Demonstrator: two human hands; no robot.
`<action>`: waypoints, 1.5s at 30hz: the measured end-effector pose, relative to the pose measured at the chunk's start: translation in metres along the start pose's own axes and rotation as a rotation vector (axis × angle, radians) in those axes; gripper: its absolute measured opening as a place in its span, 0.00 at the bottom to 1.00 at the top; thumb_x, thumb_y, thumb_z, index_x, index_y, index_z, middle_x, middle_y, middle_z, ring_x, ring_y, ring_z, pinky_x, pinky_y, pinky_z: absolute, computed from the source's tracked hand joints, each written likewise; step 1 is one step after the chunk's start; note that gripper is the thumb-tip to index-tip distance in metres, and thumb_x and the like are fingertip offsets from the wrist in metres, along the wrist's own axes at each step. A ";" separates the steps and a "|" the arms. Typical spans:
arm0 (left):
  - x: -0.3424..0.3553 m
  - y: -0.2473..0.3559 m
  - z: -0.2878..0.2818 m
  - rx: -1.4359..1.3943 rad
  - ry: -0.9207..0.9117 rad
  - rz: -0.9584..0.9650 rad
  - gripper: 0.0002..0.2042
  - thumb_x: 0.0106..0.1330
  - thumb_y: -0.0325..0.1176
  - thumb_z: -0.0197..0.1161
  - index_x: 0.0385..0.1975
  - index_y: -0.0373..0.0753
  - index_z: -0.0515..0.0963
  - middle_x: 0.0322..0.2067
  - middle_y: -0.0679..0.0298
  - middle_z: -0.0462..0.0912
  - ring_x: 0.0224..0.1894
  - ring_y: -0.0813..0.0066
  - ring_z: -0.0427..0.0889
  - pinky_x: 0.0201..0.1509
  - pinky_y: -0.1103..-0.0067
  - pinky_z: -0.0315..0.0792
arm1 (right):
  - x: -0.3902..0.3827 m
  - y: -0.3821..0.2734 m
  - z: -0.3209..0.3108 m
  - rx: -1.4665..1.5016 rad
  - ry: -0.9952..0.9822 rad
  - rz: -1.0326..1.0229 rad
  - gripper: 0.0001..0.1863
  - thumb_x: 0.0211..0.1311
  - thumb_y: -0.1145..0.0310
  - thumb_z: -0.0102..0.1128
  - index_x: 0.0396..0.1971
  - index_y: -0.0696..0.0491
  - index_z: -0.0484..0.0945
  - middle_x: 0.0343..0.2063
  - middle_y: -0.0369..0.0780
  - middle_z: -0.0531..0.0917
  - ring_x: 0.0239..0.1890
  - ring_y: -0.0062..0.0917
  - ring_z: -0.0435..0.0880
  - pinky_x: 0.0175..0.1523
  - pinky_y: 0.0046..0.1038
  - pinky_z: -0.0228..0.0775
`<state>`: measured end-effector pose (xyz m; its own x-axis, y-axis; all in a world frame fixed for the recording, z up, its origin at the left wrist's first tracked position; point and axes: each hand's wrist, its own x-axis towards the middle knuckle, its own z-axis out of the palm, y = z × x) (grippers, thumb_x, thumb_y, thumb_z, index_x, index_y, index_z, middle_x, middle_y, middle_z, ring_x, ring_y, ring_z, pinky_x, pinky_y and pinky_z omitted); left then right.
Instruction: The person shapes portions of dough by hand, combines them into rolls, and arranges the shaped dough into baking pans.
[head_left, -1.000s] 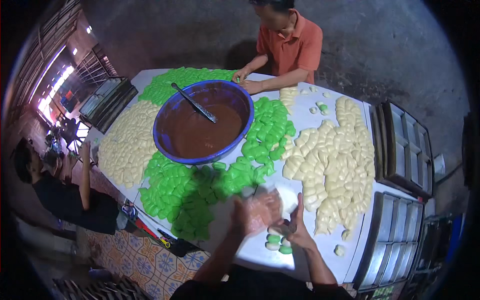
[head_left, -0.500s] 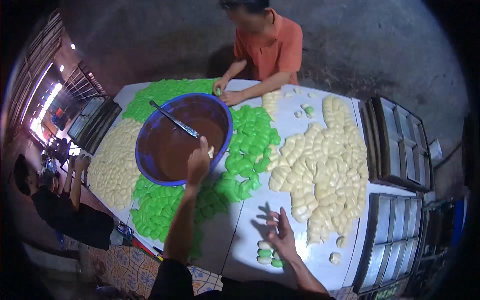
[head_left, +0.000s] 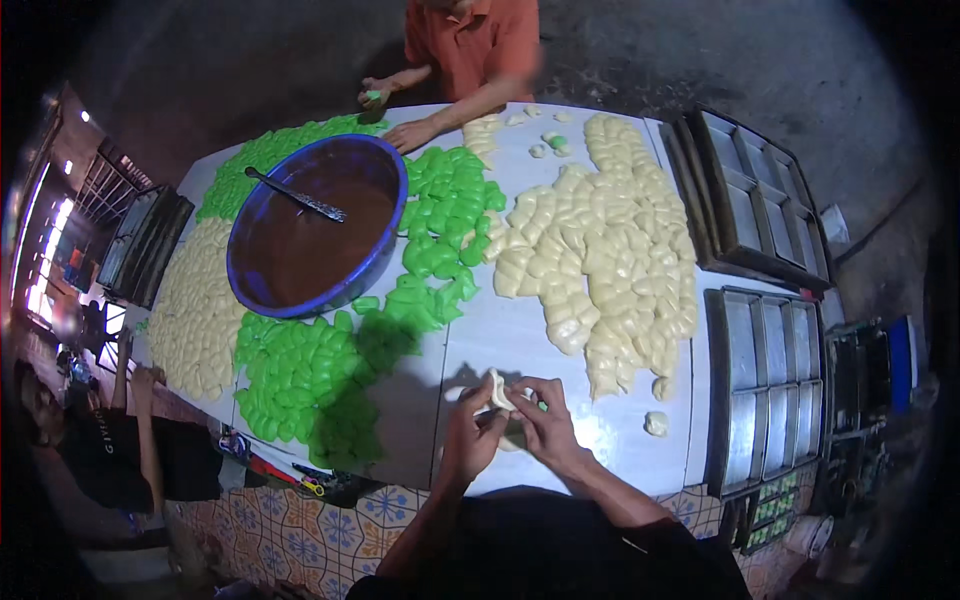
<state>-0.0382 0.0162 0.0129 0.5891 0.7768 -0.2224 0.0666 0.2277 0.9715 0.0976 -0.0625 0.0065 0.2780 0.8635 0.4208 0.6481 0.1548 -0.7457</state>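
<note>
Up on the desk [head_left: 500, 340], your blue basin [head_left: 310, 225] holds brown filling with a metal spoon [head_left: 300, 196] lying in it, ringed by green dough pieces [head_left: 440, 215] and pale dough pieces [head_left: 610, 260]. Your left hand [head_left: 470, 435] and right hand [head_left: 545, 425] meet at the near edge, fingers pinching one pale dough piece [head_left: 497, 390], probably folded.

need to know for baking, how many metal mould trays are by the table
3 show clearly: two on the right, an upper tray and a lower tray, and one at the left edge. More may sit hidden in shadow.
</note>
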 end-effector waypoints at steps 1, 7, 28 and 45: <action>-0.005 -0.009 0.000 0.234 0.022 0.168 0.17 0.64 0.26 0.59 0.52 0.28 0.72 0.45 0.57 0.75 0.37 0.77 0.78 0.37 0.83 0.75 | -0.001 -0.001 -0.003 0.052 -0.026 -0.097 0.22 0.47 0.80 0.62 0.47 0.58 0.78 0.46 0.44 0.73 0.44 0.32 0.72 0.45 0.28 0.66; -0.035 -0.009 0.018 0.074 -0.053 0.027 0.11 0.63 0.28 0.63 0.40 0.26 0.77 0.41 0.59 0.77 0.39 0.77 0.79 0.39 0.82 0.76 | -0.024 -0.033 -0.037 0.324 -0.021 0.131 0.10 0.55 0.79 0.60 0.39 0.59 0.81 0.47 0.44 0.75 0.46 0.30 0.78 0.48 0.26 0.71; -0.047 -0.023 0.014 0.203 0.177 0.399 0.10 0.57 0.18 0.57 0.39 0.31 0.72 0.43 0.56 0.75 0.51 0.69 0.74 0.56 0.73 0.70 | -0.097 0.041 -0.044 0.074 -0.212 0.404 0.46 0.45 0.78 0.64 0.66 0.57 0.50 0.49 0.46 0.78 0.50 0.38 0.75 0.58 0.36 0.63; -0.047 -0.062 -0.010 -0.099 0.508 0.246 0.05 0.65 0.19 0.54 0.38 0.31 0.73 0.30 0.61 0.80 0.36 0.77 0.80 0.45 0.82 0.71 | 0.164 0.059 0.103 -0.160 -0.129 -0.100 0.16 0.54 0.71 0.58 0.43 0.61 0.77 0.43 0.51 0.78 0.48 0.49 0.73 0.56 0.41 0.63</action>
<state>-0.0779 -0.0282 -0.0379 0.1153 0.9930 -0.0257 -0.1135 0.0389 0.9928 0.1082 0.1377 -0.0223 0.1208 0.9035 0.4112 0.7751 0.1729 -0.6076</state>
